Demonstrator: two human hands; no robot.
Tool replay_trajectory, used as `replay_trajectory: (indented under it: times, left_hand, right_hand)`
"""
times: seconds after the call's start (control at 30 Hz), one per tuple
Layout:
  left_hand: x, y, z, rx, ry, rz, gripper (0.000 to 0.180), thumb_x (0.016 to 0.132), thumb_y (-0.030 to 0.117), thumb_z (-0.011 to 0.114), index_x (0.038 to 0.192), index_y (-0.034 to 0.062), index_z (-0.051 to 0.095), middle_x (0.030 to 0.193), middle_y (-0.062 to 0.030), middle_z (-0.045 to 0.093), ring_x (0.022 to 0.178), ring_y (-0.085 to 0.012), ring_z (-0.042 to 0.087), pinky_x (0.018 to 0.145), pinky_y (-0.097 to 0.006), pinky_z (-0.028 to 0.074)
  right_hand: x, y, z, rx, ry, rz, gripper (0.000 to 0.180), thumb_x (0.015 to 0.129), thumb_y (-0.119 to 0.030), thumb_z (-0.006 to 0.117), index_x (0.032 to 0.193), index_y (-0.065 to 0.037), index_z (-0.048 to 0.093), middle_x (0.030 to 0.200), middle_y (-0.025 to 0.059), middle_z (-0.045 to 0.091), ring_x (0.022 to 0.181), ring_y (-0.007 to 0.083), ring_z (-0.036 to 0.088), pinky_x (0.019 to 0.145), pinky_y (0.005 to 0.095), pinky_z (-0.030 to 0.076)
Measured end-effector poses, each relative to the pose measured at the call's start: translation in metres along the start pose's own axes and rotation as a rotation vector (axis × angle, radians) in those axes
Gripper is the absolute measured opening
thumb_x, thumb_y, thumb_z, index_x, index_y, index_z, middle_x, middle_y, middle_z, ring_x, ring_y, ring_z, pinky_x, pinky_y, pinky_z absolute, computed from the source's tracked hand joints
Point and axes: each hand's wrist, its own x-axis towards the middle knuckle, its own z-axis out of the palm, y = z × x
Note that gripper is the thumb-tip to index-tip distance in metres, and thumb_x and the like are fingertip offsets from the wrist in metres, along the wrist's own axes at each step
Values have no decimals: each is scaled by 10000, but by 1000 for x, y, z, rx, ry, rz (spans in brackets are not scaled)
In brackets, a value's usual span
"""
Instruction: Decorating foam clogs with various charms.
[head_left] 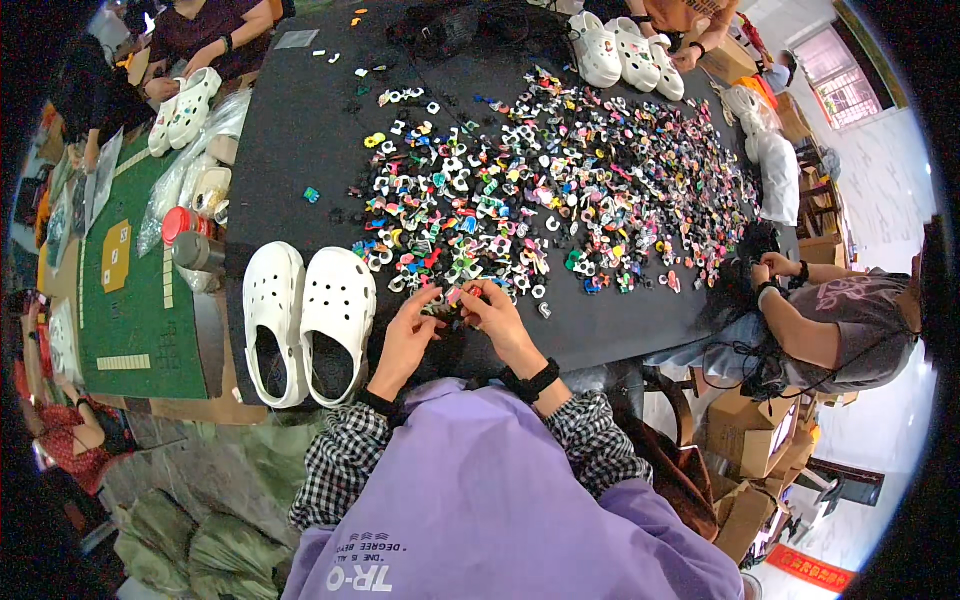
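Observation:
My left hand (408, 338) and my right hand (498, 322) meet at the near edge of a wide pile of small colourful shoe charms (520, 190). Between my right fingertips is a small pinkish shoe charm (455, 296). The left fingers curl close beside it in a pinch; what they hold, if anything, is too small to make out. Left of my hands, a pair of white clogs (273, 325) with holes in their uppers lies side by side, heels toward me.
A black cloth (290, 150) covers the table. At left stand a red-lidded jar (182, 226) and a green mat (140, 290). Co-workers handle white clogs (186, 110) at far left and more clogs (628, 55) at far right. Another person (840, 320) sits at right, near cardboard boxes (745, 430).

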Motion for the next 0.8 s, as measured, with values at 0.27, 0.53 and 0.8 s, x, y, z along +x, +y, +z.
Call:
replay_trajectory:
  times: [0.27,0.53,0.8]
  left_hand:
    - [3,5,-2,7,127,-65,254,915,144,607,1126,5,573,972,-48,624,712,-79,564,621,-221,449]
    - [0,11,-4,-36,243,-66,166,931,151,589,1021,11,589,896,-16,616,772,-67,559,661,-220,467]
    - [-1,2,-7,-126,191,-110,169,936,142,568,1049,21,601,891,-14,609,789,-79,566,681,-232,472]
  right_hand:
    - [-4,0,6,37,-196,31,228,965,-180,534,1145,-43,563,975,10,592,876,91,575,800,249,483]
    - [-1,-4,-4,345,-340,109,387,946,-66,374,1307,43,463,1237,149,562,1093,237,585,1000,363,458]
    - [-1,-10,-3,463,-344,121,409,956,-100,382,1344,13,440,1218,142,573,1142,273,564,1040,410,419]
